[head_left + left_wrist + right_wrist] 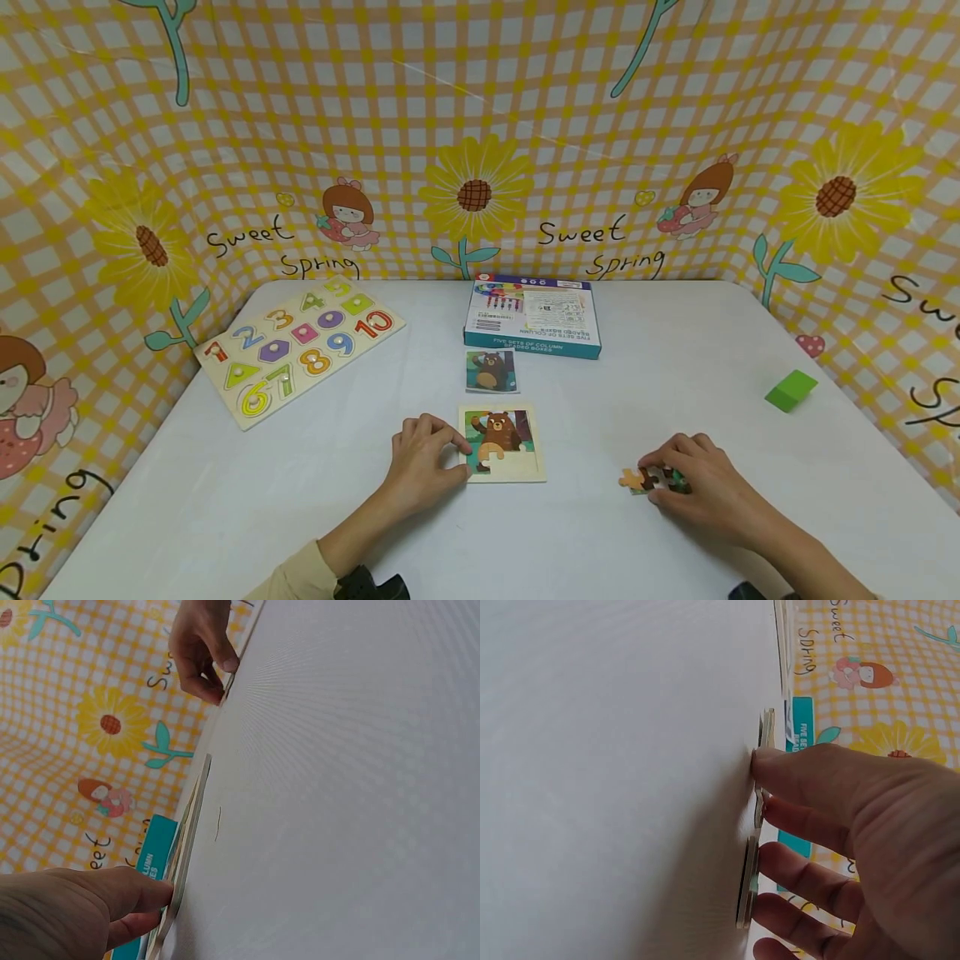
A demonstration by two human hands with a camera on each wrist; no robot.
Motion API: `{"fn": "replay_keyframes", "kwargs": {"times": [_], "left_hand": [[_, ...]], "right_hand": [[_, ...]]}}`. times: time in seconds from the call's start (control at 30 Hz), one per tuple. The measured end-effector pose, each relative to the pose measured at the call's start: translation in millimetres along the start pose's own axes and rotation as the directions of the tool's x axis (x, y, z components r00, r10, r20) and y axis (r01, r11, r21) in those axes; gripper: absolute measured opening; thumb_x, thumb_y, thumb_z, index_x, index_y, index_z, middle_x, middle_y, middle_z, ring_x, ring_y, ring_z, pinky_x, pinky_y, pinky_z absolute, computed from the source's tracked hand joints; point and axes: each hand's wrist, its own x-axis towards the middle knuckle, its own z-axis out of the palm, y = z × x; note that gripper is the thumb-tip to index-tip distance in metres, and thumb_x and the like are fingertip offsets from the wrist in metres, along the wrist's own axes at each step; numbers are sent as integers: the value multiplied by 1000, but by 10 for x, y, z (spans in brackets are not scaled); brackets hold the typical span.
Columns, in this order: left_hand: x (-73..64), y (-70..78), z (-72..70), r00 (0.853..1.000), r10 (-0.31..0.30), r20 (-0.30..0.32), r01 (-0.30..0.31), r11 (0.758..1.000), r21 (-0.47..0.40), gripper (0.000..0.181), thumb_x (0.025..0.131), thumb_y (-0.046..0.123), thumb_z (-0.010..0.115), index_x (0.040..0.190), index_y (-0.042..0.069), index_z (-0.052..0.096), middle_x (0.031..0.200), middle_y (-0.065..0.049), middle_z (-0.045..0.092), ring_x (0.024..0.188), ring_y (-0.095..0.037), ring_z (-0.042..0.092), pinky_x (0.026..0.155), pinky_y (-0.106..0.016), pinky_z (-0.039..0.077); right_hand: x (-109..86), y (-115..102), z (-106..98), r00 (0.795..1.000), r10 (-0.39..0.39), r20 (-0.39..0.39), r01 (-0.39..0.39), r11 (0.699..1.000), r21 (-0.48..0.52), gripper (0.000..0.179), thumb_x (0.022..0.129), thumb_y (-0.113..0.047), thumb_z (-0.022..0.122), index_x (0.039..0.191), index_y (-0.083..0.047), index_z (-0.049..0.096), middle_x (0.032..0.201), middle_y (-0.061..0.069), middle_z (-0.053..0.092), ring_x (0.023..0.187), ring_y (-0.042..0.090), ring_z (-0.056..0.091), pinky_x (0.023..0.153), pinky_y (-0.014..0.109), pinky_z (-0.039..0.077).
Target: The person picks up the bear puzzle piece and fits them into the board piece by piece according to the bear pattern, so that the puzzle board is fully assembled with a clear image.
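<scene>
A square wooden jigsaw board (pixel 502 477) with a partly filled bear picture lies on the table before me. My left hand (pixel 426 467) holds its left edge, thumb at the near side and index finger over the rim; in the left wrist view the thumb (pixel 142 894) presses the board's side. To the right, my right hand (pixel 697 487) bends over a small cluster of jigsaw pieces (pixel 633 479) and pinches one between thumb and fingers. Other pieces (pixel 746 889) lie under its remaining fingers, partly hidden by the hand.
Behind the board lies a bear picture card (pixel 491 372), with a flat teal and white box (pixel 532 321) beyond it. A number puzzle board (pixel 300 350) lies at the back left. A green block (pixel 791 390) sits at the far right. Patterned cloth (pixel 480 108) walls the table.
</scene>
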Motion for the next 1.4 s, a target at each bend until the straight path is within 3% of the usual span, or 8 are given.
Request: {"fn": "replay_keyframes", "kwargs": {"times": [0.33,0.57,0.83,1.4], "left_hand": [[-3,9,-7,1000,-3,3,3,1000,0,12,72,18,74,82,21,68,101,-3,51,102,-22,38,90,-51,27],[0,13,-6,1000,-4,2,4,1000,-2,11,72,18,73,82,21,68,101,-2,51,104,-23,38,91,-51,26],[-2,8,4,1000,0,3,0,1000,7,12,72,19,73,82,21,67,101,-3,51,103,-22,38,90,-51,27],[-9,8,-5,1000,3,4,-3,1000,-4,12,72,19,73,82,21,67,101,-3,51,102,-22,37,89,-50,27]], "right_hand": [[29,17,11,1000,6,11,-6,1000,8,27,71,-22,79,96,-26,68,94,-13,54,89,9,38,75,34,34],[48,-25,-9,999,-37,-31,37,999,5,27,71,-23,79,95,-28,67,95,-16,55,90,5,37,75,31,34],[213,-269,0,997,-53,-54,54,998,22,26,69,-16,78,92,-24,69,94,-12,58,91,8,39,77,32,36],[615,-730,193,992,-116,-56,118,993,24,22,68,-19,79,88,-17,72,89,-5,62,87,12,42,76,33,36]]}}
